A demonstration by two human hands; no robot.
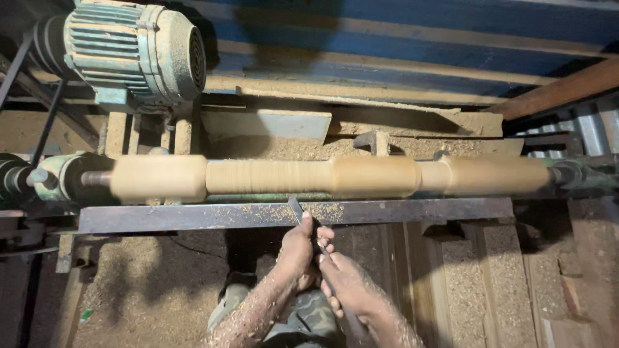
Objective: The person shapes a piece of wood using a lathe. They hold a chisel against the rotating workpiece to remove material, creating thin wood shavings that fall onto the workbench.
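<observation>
A long pale wooden workpiece (335,176) lies across a lathe, blurred as if turning, with thick and thin sections along it. A metal chisel (296,209) rests on the dark steel tool rest (193,217), its tip just below the wood. My left hand (298,248) grips the chisel shaft right behind the rest. My right hand (348,283) holds the shaft further back toward my body. Sawdust covers both forearms.
A green electric motor (132,51) sits at the upper left, with a belt (45,122) running down to the headstock (55,177). The tailstock (574,174) is at the right. Sawdust lies thick on the floor and the lathe bed. A blue wall stands behind.
</observation>
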